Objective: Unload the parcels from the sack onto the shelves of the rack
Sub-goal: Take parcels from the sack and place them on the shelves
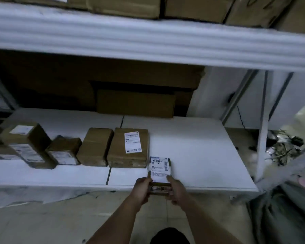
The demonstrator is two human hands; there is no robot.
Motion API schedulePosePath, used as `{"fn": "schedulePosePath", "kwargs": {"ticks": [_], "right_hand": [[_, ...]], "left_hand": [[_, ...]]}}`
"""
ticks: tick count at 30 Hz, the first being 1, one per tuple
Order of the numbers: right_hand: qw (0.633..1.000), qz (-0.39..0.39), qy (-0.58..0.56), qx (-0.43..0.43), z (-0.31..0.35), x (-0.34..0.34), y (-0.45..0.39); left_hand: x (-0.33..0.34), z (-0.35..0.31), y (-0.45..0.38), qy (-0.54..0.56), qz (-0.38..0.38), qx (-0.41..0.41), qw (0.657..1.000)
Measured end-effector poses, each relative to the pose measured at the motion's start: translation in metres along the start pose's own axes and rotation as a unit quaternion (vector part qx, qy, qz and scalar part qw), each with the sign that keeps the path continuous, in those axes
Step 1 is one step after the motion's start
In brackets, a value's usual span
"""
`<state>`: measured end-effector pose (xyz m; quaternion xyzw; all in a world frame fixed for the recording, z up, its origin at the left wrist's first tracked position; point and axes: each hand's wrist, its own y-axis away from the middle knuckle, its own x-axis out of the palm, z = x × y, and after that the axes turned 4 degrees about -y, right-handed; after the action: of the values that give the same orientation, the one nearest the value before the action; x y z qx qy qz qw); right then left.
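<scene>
Item: small parcel (160,170), label up. Left hand (142,189) and right hand (176,190) both curl round its near end, one at each side, thumbs on top. Long axis runs straight away from the person, far end over the white lower shelf (192,147), near end overhanging the front edge. Position: just beside the right-hand carton (128,148) in a row of four. Sack (285,208) sits low right, nearer the right hand. Judged next: slide forward, release.
</scene>
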<state>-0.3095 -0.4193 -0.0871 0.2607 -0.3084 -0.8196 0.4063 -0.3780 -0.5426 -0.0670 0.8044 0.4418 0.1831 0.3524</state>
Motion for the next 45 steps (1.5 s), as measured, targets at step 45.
{"fn": "schedulePosePath", "kwargs": {"ticks": [45], "right_hand": [[0.975, -0.102, -0.156, -0.122, 0.015, 0.041, -0.141]], "left_hand": [[-0.020, 0.032, -0.117, -0.004, -0.039, 0.100, 0.994]]}}
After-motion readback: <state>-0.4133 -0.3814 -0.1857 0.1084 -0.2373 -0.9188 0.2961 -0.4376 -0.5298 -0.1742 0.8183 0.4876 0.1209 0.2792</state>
